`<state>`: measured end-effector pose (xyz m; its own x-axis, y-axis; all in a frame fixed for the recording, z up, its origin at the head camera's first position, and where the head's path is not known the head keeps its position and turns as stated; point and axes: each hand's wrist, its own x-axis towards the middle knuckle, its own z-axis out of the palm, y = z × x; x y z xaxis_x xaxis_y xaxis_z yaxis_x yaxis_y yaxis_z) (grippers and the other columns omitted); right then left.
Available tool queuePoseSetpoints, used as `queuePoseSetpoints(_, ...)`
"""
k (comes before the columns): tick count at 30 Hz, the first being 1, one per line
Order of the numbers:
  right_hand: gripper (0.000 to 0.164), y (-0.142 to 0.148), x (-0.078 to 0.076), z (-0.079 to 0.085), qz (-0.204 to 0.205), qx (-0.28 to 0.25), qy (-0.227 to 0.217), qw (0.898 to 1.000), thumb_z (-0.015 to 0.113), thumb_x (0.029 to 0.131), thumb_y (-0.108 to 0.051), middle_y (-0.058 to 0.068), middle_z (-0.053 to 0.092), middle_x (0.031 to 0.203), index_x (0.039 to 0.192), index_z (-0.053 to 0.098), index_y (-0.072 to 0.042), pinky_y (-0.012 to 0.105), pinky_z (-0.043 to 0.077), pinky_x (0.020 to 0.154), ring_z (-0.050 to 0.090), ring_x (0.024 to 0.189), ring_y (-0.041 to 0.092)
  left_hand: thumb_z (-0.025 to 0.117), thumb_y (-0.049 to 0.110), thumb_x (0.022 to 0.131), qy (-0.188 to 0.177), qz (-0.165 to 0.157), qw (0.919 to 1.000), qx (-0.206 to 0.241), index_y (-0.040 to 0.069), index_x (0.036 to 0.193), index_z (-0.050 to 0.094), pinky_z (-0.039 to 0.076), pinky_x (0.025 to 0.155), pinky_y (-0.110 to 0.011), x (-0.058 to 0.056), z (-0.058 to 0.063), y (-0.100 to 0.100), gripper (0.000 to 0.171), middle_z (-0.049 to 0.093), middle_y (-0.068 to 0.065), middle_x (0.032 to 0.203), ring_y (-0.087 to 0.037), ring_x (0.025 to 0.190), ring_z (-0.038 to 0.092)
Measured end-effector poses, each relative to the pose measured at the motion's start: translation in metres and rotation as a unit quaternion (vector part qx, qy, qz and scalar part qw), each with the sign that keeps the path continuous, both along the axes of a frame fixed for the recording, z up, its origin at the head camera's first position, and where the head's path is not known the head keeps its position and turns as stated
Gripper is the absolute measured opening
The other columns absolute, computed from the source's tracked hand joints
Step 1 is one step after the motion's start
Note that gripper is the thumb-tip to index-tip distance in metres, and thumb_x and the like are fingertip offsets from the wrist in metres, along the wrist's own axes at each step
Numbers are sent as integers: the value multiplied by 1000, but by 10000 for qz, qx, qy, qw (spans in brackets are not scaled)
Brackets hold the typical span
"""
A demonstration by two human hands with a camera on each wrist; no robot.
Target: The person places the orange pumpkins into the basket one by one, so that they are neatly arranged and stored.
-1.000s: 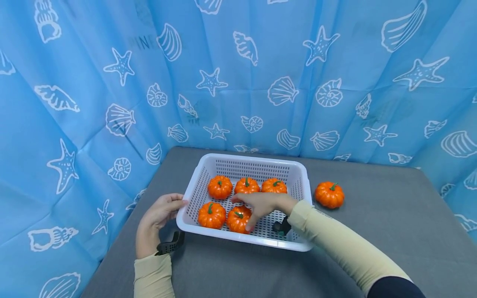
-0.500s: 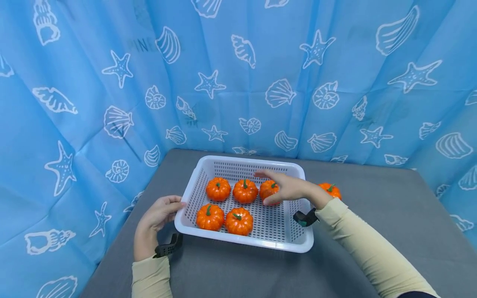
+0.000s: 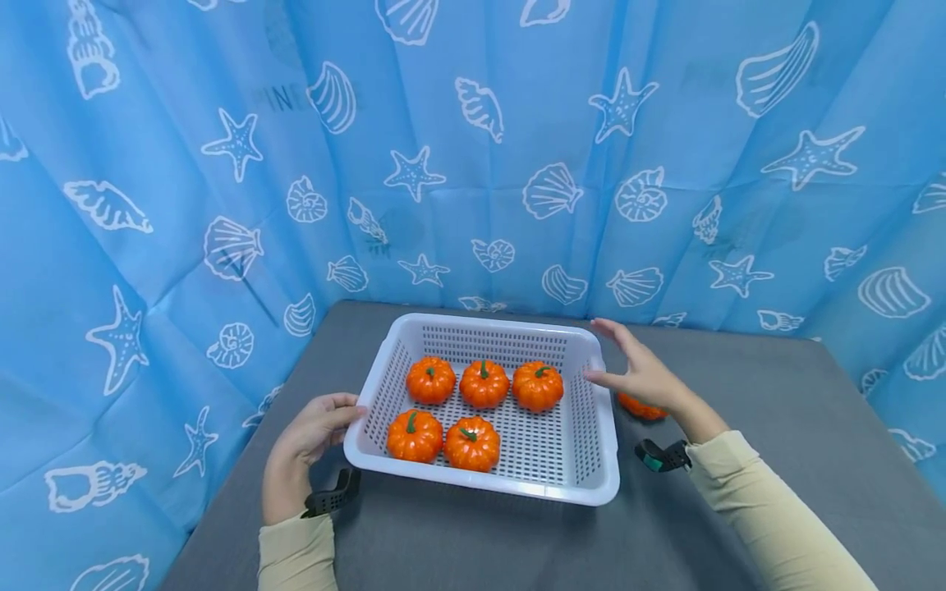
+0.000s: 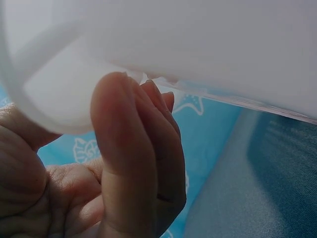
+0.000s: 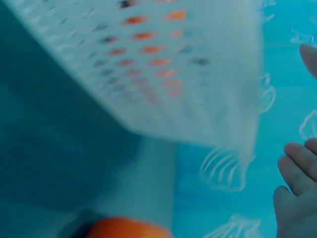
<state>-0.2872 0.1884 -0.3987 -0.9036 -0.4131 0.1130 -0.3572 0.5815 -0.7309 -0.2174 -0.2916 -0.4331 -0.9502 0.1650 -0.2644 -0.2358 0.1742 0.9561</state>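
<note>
A white perforated plastic basket (image 3: 517, 487) sits on the grey-covered table. Inside it several small orange pumpkins with green stems stand in two rows; the back-right pumpkin (image 3: 538, 387) is one of three at the rear, and two are in front. My left hand (image 3: 314, 431) grips the basket's left rim, its fingers (image 4: 131, 148) bent at the rim in the left wrist view. Just beyond the right rim, my right hand (image 3: 645, 376) hovers with thumb and fingers spread and nothing held. Partly hidden beneath it, another pumpkin (image 3: 643, 409) rests on the table outside the basket.
A blue curtain (image 3: 443, 164) with white shells and starfish hangs behind and to the left of the table (image 3: 458, 542). Dark straps circle both wrists. The basket's right wall rises between the right hand and the pumpkins inside.
My right hand has moved from over the front-row pumpkins, across the back-right one, out past the basket's right rim to the outside pumpkin. The left hand stays on the rim.
</note>
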Motion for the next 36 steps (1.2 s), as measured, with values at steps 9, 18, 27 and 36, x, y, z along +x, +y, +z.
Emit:
queuePoseSetpoints(9,93,44,17,-26,-1106,-187,60,9937,70,85,-26,29,15,153,149,8,1,72,18,102,15,138,50,60,17,93,70,-84,9999,22,-13,112,53,58,72,-30,0,-1,-2,37,67,-5,93,-15,81,68)
queuePoseSetpoints(18,96,75,30,-56,-1603,-362,-202,9862,67,87,-26,35,7,151,148,0,6,72,13,103,11,137,54,61,20,92,14,25,9999,-114,-12,113,55,57,73,-31,0,1,-1,39,68,-7,97,-17,83,68)
queuePoseSetpoints(27,99,76,30,-81,-1682,-564,-709,9816,68,86,-24,39,5,149,145,-3,11,66,13,108,11,136,54,61,18,92,24,82,10000,-43,-13,114,53,58,75,-34,0,2,0,39,67,-8,98,-18,83,69)
queuePoseSetpoints(36,102,71,26,-97,-1742,-482,-1220,9759,68,86,-29,40,10,146,145,-6,9,67,21,106,22,130,52,62,20,92,-77,110,9999,-47,-12,115,54,57,75,-35,1,3,0,40,68,-8,98,-19,84,69)
